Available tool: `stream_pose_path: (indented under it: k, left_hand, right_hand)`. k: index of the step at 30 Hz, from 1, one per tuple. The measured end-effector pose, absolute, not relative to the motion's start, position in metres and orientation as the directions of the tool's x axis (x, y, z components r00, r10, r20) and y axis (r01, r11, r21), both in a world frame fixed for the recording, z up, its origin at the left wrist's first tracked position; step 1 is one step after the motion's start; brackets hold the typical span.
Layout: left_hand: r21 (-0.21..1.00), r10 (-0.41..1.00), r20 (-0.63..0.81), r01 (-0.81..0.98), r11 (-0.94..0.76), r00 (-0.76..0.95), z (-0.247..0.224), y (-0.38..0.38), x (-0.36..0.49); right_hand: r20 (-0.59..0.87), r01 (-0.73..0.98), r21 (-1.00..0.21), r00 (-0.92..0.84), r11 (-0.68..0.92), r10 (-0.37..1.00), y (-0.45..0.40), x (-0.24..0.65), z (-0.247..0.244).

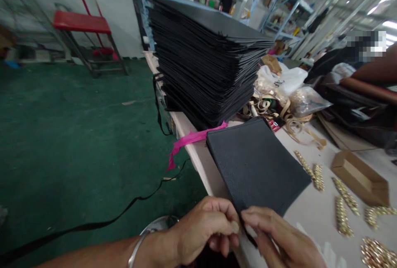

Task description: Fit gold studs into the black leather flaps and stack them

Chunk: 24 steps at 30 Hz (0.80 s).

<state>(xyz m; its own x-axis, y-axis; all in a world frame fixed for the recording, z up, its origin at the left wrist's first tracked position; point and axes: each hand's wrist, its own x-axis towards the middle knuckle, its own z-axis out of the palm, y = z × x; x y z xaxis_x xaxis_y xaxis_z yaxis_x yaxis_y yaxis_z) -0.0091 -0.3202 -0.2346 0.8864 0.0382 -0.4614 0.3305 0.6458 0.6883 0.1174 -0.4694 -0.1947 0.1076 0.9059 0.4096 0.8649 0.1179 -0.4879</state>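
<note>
Both hands meet at the near corner of a small pile of dark leather-like panels [257, 164] at the table's edge. My left hand [214, 226] is closed, thumb against curled fingers; what it pinches, if anything, is hidden. It wears a silver bangle [136, 251] at the wrist. Close beside it, my right hand [282, 237] is closed, with its thumb and fingers around a thin black strip [249, 233] at the panels' near edge. Whether this strip is a separate tape or a panel's edge I cannot tell.
Behind stands a tall stack of black panels [204, 61]. A pink ribbon [192, 137] hangs over the table [211, 177]. Gold chain bundles [343, 216] and a cardboard tray [359, 179] lie to the right. A long black strap [124, 214] trails left. A red stool [82, 22] stands behind.
</note>
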Motion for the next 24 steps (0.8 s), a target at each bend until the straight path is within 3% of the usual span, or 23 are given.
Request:
stream_pose_path:
  k: [5,8,11,14,20,24]
  left_hand:
    - [0.745,0.210,-0.404,0.187,0.640,0.890,-0.239,-0.301,-0.010]
    - [0.806,0.353,-0.415,0.160,0.570,0.838,-0.241,-0.299,-0.009]
    - [0.832,0.350,-0.354,0.121,0.541,0.867,-0.240,-0.299,-0.008]
    - [0.836,0.331,-0.274,0.053,0.547,0.903,-0.236,-0.298,-0.010]
    - [0.912,0.448,-0.335,0.167,0.374,0.829,-0.238,-0.294,-0.019]
    - [0.911,0.437,-0.336,0.171,0.375,0.834,-0.241,-0.298,-0.025]
  right_hand:
    - [0.331,0.736,-0.612,0.570,-0.289,0.752,-0.443,0.157,-0.204]
    - [0.275,0.663,-0.592,0.701,-0.459,0.658,-0.426,0.173,-0.209]
    - [0.184,0.635,-0.577,0.713,-0.513,0.677,-0.422,0.171,-0.211]
    - [0.034,0.578,-0.647,0.673,-0.497,0.739,-0.434,0.156,-0.210]
    - [-0.218,0.335,-0.770,0.661,-0.543,0.718,-0.446,0.135,-0.207]
    - [-0.263,0.343,-0.746,0.636,-0.571,0.726,-0.436,0.135,-0.204]
